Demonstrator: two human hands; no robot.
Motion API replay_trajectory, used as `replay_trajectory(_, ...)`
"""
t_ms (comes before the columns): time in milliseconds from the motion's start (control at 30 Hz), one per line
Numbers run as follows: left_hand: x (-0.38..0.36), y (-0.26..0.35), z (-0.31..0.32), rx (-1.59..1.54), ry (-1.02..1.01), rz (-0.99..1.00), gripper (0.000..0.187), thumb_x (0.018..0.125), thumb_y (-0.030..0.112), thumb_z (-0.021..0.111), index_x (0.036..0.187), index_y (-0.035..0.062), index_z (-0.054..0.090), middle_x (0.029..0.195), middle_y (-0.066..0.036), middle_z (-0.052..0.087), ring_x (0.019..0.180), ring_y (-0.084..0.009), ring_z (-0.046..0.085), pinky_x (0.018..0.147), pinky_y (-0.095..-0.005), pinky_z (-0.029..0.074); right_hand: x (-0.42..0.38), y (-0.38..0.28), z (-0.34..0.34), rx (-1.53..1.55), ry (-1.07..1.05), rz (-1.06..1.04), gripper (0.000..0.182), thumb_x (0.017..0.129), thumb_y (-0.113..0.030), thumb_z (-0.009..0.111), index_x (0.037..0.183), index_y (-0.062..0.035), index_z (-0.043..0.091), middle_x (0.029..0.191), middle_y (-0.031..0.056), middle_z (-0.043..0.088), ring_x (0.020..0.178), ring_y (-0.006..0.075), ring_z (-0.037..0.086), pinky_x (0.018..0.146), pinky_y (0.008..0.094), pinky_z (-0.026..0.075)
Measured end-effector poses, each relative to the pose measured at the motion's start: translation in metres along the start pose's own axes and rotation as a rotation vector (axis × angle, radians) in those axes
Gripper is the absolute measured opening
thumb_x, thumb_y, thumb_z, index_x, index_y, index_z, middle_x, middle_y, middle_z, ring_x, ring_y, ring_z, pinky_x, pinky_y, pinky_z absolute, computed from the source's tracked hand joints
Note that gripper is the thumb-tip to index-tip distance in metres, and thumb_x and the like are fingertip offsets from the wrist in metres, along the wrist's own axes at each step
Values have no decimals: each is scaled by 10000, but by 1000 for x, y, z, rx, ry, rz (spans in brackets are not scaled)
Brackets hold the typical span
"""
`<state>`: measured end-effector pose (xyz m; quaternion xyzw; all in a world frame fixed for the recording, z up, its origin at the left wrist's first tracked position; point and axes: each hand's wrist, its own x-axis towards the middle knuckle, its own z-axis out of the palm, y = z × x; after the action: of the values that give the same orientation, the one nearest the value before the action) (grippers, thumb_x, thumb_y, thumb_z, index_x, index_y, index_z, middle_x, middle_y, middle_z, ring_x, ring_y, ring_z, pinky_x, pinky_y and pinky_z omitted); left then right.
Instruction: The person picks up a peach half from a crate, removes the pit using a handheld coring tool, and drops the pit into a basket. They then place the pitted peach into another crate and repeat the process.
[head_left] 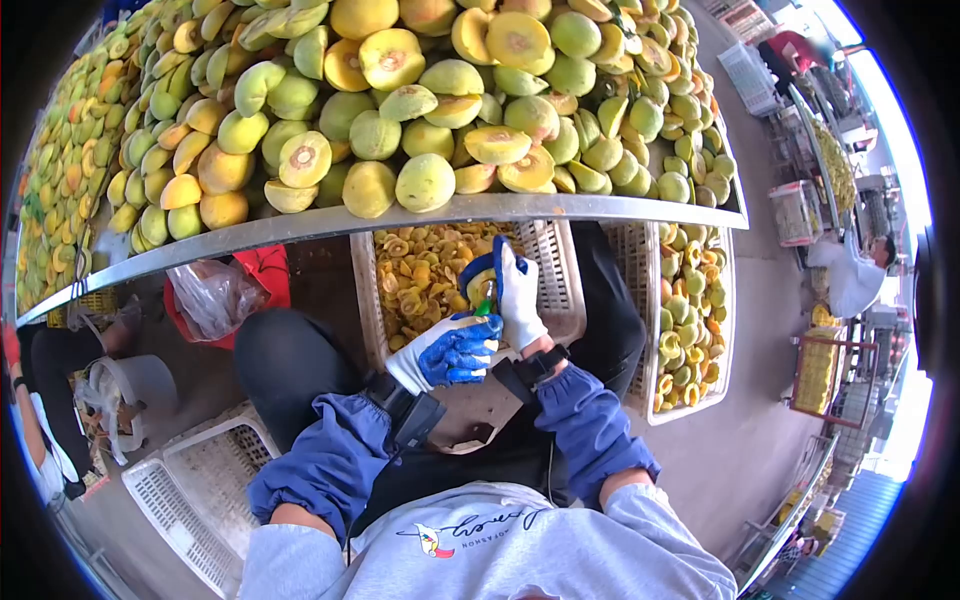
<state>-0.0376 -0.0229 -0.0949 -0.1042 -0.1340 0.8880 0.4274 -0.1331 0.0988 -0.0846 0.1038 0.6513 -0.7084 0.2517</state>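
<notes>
Both hands wear white gloves with blue coated palms and meet over a white crate (366, 300) of cut yellow peach pieces (415, 275). My left hand (447, 352) is closed around a small tool with a green handle (485, 308). Its metal end points up against a peach half (478, 287), and its exact shape is too small to make out. That peach half is gripped in my right hand (517, 293), whose blue-coated fingers curl round its far side. Just beyond the hands, a metal-edged table (420, 222) carries a heap of halved peaches (390, 130).
To the right stands another crate (655, 405) of peach halves. A red tub (275, 275) with clear plastic, a white bucket (145, 380) and a white crate (180, 500) are on the left. Another person (60, 370) sits at far left; others work at the right.
</notes>
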Motion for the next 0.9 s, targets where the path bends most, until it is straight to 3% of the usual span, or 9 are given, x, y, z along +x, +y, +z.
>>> replay_trajectory(167,0,-2,4,295,133,45,210,1029,243,452,878,116,524,600,52,377,437,-60,352,396,-237,301,15,-1,-11,-45,-258,228,535,967,-451,524,793,30,678,663,107,661,556,195,629,552,298,535)
replay_trajectory(433,-4,-8,25,473,188,32,186,998,258,540,900,102,559,573,45,389,429,-54,360,373,-222,282,-21,-16,-17,279,-142,125,594,974,-513,464,934,55,634,843,182,672,751,277,667,654,374,573)
replay_trajectory(500,-2,-18,32,813,515,111,248,929,316,644,986,77,615,612,2,526,459,-100,480,401,-252,365,-24,-15,-15,191,-22,35,613,987,-479,471,792,69,666,663,156,666,547,218,627,558,293,526)
replay_trajectory(567,1,-34,34,1572,860,300,299,903,333,667,971,44,628,625,-15,565,500,-94,535,428,-264,407,-24,-20,-19,75,-18,7,630,988,-492,459,775,63,666,647,147,660,512,204,609,521,288,515)
replay_trajectory(600,5,-39,15,1856,850,491,313,898,320,655,948,13,623,660,-99,623,553,-194,624,481,-338,464,-26,-22,-20,73,-22,36,640,986,-502,454,771,62,666,631,145,651,499,204,602,514,287,513)
replay_trajectory(633,7,-39,12,1851,840,497,313,898,320,655,948,13,623,660,-99,623,553,-194,624,481,-338,464,-30,-30,-16,69,-26,66,650,985,-512,449,766,60,667,615,143,643,486,204,596,506,286,511)
replay_trajectory(733,8,-36,13,2016,733,591,265,900,263,619,1005,19,631,804,-238,643,754,-439,629,618,-484,492,-29,-23,-11,198,-6,89,613,962,-528,485,797,39,647,705,156,658,574,250,630,537,329,535)
replay_trajectory(833,12,-33,5,2133,807,632,287,870,271,626,958,-1,596,827,-300,625,773,-451,627,641,-532,485,-16,-13,-12,335,-22,172,561,937,-531,527,841,12,630,820,167,673,673,291,653,561,379,551)
replay_trajectory(900,15,-30,-9,2160,737,703,258,896,255,614,983,12,600,787,-239,641,707,-408,635,600,-484,487,-19,-12,-3,426,69,26,556,940,-526,524,839,10,633,782,161,673,633,284,648,555,370,551)
